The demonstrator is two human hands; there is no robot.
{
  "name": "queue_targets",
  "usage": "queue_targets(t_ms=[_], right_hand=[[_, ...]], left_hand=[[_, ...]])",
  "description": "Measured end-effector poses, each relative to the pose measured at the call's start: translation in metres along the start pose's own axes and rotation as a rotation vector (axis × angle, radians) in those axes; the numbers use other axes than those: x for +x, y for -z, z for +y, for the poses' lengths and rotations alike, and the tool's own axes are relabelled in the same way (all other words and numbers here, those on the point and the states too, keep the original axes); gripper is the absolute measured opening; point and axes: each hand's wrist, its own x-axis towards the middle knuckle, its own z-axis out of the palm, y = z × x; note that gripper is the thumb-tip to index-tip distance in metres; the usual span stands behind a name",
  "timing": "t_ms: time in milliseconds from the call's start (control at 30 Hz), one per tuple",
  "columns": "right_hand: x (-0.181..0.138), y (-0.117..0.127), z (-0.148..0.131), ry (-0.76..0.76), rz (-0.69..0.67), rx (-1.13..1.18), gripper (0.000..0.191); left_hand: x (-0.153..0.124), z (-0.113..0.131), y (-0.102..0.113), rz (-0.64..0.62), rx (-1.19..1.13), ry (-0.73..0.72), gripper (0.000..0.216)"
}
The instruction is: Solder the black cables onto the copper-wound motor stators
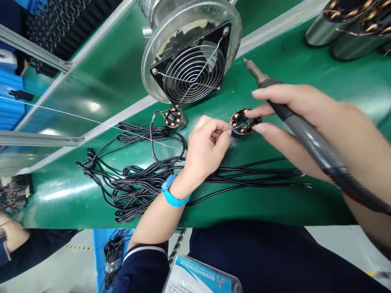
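Observation:
My left hand (207, 145) is closed in a pinch on a thin wire (234, 129) at the left rim of a small motor stator (241, 131) with copper windings. A soldering iron (301, 126) lies in my right hand (330, 122), its tip pointing up and left, away from the stator. Two fingertips of that same hand reach to the stator's right rim. Left of my left hand stands a second stator (175, 119), with coloured leads running to a black cable (152, 142).
Coiled black cables (134, 183) lie across the green bench (76, 203). Behind the stators stands a fan with a round wire guard (193, 81). Larger stators (324, 28) are at the back right. A thin pale strand (91, 120) crosses from the left. Another person's arm (15, 236) is at far left.

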Motion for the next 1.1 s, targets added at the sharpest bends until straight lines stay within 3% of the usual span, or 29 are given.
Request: queue_targets(t_ms=[133,233,333,433,500,533,700,1100], right_hand=[[0.003,-0.022,0.004,-0.034,0.042,0.099,0.048],[0.0,-0.032,0.005,-0.025,0.052,0.117,0.047],[-0.001,-0.035,0.009,0.024,0.093,0.133,0.047],[0.002,-0.037,0.017,0.07,0.093,0.143,0.057],[0.004,-0.039,0.022,0.129,0.029,0.149,0.059],[0.006,-0.04,0.023,0.155,-0.005,0.142,0.058],[0.004,-0.037,0.02,0.156,-0.038,0.062,0.051],[-0.007,-0.019,0.027,0.207,0.128,0.126,0.056]], left_hand=[[0.0,0.002,0.0,-0.003,-0.028,0.022,0.015],[-0.001,0.003,0.001,-0.029,-0.106,0.068,0.015],[0.001,0.004,0.004,-0.075,-0.342,0.288,0.02],[0.005,0.008,0.012,-0.3,-0.606,0.595,0.013],[0.009,0.011,0.017,-0.469,-0.714,0.709,0.011],[0.01,0.013,0.02,-0.494,-0.749,0.737,0.016],[0.015,0.016,0.021,-0.24,-0.786,0.798,0.023],[0.02,0.033,0.007,-0.157,-0.537,0.749,0.02]])
